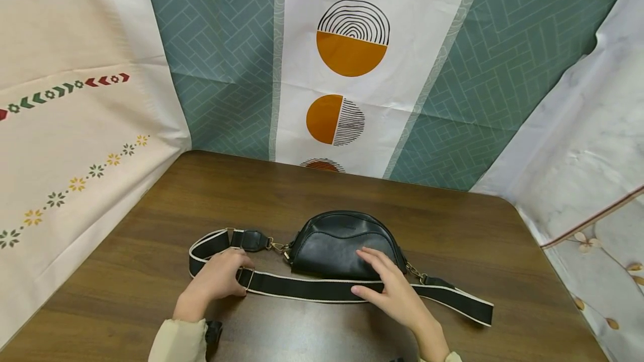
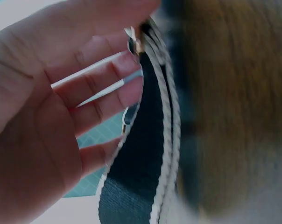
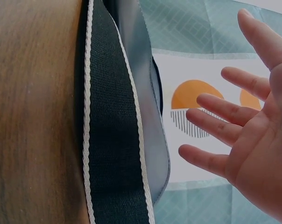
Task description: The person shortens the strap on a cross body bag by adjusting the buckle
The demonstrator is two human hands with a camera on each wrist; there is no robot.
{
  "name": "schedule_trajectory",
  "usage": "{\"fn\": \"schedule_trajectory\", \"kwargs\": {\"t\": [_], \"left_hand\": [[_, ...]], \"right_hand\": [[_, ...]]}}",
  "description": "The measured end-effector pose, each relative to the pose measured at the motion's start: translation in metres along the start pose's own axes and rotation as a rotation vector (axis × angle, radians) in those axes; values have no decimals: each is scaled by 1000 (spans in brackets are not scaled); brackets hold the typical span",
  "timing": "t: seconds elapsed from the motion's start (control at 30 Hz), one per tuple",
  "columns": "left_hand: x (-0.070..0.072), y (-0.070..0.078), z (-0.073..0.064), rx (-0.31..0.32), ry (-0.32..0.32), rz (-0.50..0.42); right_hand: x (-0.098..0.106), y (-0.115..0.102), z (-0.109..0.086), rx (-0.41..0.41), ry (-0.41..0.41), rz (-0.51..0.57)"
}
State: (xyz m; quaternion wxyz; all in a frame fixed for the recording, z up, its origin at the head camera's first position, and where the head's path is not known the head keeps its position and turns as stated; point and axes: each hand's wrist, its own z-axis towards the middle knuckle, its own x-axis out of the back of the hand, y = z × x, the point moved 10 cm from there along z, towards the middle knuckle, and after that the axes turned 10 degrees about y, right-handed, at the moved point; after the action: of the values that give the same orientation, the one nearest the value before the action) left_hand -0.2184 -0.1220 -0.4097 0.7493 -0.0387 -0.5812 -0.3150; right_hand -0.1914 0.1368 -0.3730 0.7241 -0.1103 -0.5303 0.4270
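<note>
A black half-moon handbag [image 1: 342, 244] stands on the table with its wide black strap [image 1: 312, 288] laid out in front of it. The strap has white edging. My left hand [image 1: 218, 275] holds the strap near its metal slider buckle [image 1: 245, 277], with the thumb on the near side and the fingers on the far side. In the left wrist view the fingertips meet the strap [image 2: 141, 135]. My right hand [image 1: 394, 289] hovers over the strap and the bag's front, fingers spread and straight. The right wrist view shows that palm [image 3: 257, 144] apart from the strap.
Metal clips [image 1: 275, 245] join the strap to both sides of the bag. The strap loops at the left, and a folded end [image 1: 468, 303] lies at the right. A brown wooden table [image 1: 241, 183] meets patterned cloth hangings [image 1: 221, 71] at the back and sides.
</note>
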Motion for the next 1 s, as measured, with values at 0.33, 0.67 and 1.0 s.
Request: {"fn": "schedule_trajectory", "kwargs": {"t": [0.33, 0.67, 1.0], "left_hand": [[2, -3, 0, 75, -59, -212], [11, 8, 6, 68, -44, -318], [20, 27, 11, -16, 9, -410]], "right_hand": [[-2, -3, 0, 32, 5, -5], [-5, -7, 0, 66, 28, -14], [-4, -19, 2, 130, 102, 23]]}}
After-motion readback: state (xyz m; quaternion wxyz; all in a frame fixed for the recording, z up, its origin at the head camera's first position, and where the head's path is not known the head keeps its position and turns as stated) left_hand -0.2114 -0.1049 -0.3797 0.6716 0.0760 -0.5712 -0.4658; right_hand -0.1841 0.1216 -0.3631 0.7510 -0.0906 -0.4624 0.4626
